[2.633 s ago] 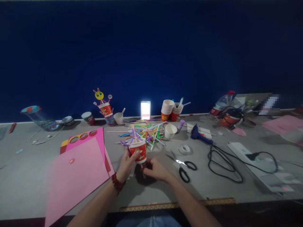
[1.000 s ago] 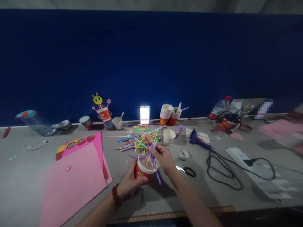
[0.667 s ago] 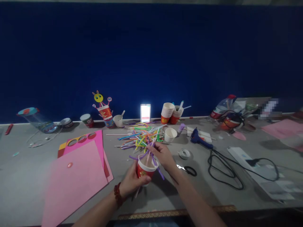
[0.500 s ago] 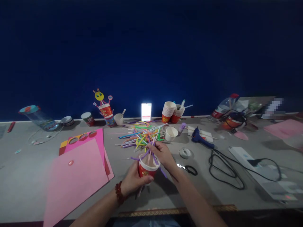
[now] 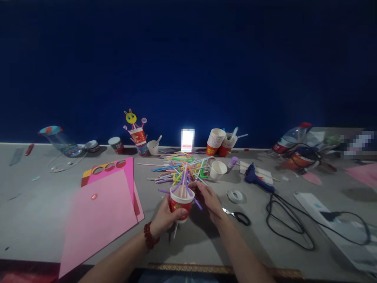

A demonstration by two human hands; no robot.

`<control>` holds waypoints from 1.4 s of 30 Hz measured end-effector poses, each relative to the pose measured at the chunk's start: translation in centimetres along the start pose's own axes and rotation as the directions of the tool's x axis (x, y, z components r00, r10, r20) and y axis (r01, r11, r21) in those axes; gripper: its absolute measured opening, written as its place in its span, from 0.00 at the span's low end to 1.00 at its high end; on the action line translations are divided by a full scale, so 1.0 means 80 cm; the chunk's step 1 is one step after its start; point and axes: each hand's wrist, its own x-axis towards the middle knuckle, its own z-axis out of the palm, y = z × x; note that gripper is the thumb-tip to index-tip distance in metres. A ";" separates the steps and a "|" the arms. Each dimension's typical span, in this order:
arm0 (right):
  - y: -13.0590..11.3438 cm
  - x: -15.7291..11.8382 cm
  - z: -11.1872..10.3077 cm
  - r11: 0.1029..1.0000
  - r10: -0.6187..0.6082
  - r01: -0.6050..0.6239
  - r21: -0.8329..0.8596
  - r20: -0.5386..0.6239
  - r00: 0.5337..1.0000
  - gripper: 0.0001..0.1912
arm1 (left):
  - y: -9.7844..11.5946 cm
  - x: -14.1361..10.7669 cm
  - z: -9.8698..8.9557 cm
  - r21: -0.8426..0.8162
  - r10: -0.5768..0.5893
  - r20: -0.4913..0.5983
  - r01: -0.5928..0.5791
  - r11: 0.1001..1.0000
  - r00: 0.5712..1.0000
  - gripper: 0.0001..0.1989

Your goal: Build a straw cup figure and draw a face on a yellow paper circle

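Observation:
My left hand (image 5: 166,216) is wrapped around a red paper cup (image 5: 180,206) with a white rim, held above the table. Purple straws (image 5: 185,179) and a pale straw rise out of the cup. More purple pieces stick out through its sides, and a thin pale straw end (image 5: 175,231) pokes out below. Just right of the cup, my right hand (image 5: 206,196) is held with its fingers loosely curved and apart, with nothing visible in it. Behind the cup lies a pile of colourful straws (image 5: 167,173).
At left are pink paper sheets (image 5: 100,212) and a decorated cup figure (image 5: 138,137). To the right lie scissors (image 5: 240,217), a tape roll (image 5: 235,195), a blue glue gun (image 5: 257,179) with its cord and a power strip (image 5: 318,208). Stacked paper cups (image 5: 216,141) stand behind.
My right hand has let go of the straws in the cup and moved to the right of it. The purple straws now stand uncovered. The view has turned slightly left.

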 end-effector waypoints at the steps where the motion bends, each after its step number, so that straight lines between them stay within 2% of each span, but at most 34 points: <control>1: 0.002 0.001 -0.001 1.000 -0.008 0.008 -0.010 -0.003 1.000 0.27 | 0.004 0.003 -0.003 -0.009 0.017 -0.035 -0.017 1.000 0.999 0.39; 5: 0.009 0.007 -0.004 0.998 -0.032 0.031 -0.057 -0.013 0.999 0.26 | 0.041 0.026 -0.036 -0.032 0.073 -0.223 -0.082 0.996 0.972 0.33; 8: 0.014 0.011 -0.004 0.996 -0.013 0.016 -0.084 0.035 0.999 0.25 | 0.073 0.052 -0.077 0.003 0.019 -0.288 -0.019 1.000 0.957 0.27; 10: 0.017 0.012 -0.004 0.996 0.002 0.004 -0.091 0.065 0.998 0.25 | 0.085 0.071 -0.106 0.044 -0.011 -0.311 0.026 0.999 0.950 0.23; 13: 0.021 0.013 -0.003 0.995 0.017 -0.010 -0.096 0.079 0.997 0.27 | 0.088 0.099 -0.141 0.135 -0.058 -0.336 0.109 0.985 0.940 0.15; 15: 0.023 0.014 -0.002 0.994 0.027 -0.018 -0.105 0.086 0.996 0.27 | 0.086 0.117 -0.156 0.210 -0.093 -0.339 0.172 0.962 0.936 0.12; 18: 0.024 0.015 -0.002 0.990 0.041 -0.030 -0.136 0.082 0.996 0.27 | 0.083 0.136 -0.169 0.318 -0.115 -0.328 0.224 0.921 0.938 0.15; 21: 0.021 0.015 -0.003 0.983 0.042 -0.028 -0.182 0.077 0.996 0.27 | 0.087 0.139 -0.177 0.416 -0.101 -0.331 0.242 0.876 0.938 0.16; 23: 0.019 0.014 -0.003 0.979 0.041 -0.024 -0.201 0.079 0.996 0.26 | 0.093 0.128 -0.184 0.482 -0.058 -0.343 0.229 0.846 0.937 0.17; 25: 0.018 0.013 -0.003 0.978 0.039 -0.019 -0.210 0.090 0.995 0.26 | 0.102 0.103 -0.192 0.558 0.023 -0.356 0.193 0.807 0.934 0.23; 28: 0.019 0.014 -0.001 0.976 0.035 -0.007 -0.218 0.125 0.992 0.27 | 0.107 0.042 -0.208 0.685 0.156 -0.363 0.150 0.713 0.919 0.36; 30: 0.020 0.013 0.001 0.972 0.036 0.002 -0.237 0.155 0.987 0.26 | 0.097 -0.008 -0.220 0.775 0.186 -0.302 0.127 0.620 0.935 0.41; 32: 0.021 0.011 0.004 0.966 0.040 0.007 -0.257 0.179 0.983 0.25 | 0.077 -0.056 -0.230 0.970 0.203 -0.089 0.038 0.241 0.975 0.46; 33: 0.021 0.010 0.005 0.964 0.043 0.009 -0.265 0.187 0.981 0.25 | 0.065 -0.076 -0.233 0.996 0.173 -0.032 0.017 0.087 0.984 0.47; 34: 0.021 0.008 0.006 0.963 0.045 0.009 -0.269 0.192 0.980 0.25 | 0.053 -0.093 -0.235 1.000 0.135 0.001 0.002 -0.023 0.991 0.48; 36: 0.020 0.005 0.009 0.961 0.055 0.003 -0.277 0.201 0.978 0.24 | 0.035 -0.114 -0.233 0.985 0.118 0.044 -0.023 -0.169 0.992 0.44; 38: 0.018 0.003 0.011 0.958 0.061 0.000 -0.286 0.204 0.977 0.24 | 0.026 -0.121 -0.227 0.969 0.147 0.069 -0.032 -0.244 0.987 0.36; 40: 0.017 0.001 0.013 0.957 0.060 0.003 -0.292 0.206 0.977 0.23 | 0.024 -0.119 -0.217 0.962 0.185 0.087 -0.034 -0.272 0.979 0.28; 42: 0.016 0.001 0.013 0.957 0.055 0.006 -0.291 0.201 0.978 0.23 | 0.027 -0.114 -0.209 0.966 0.214 0.096 -0.039 -0.255 0.972 0.23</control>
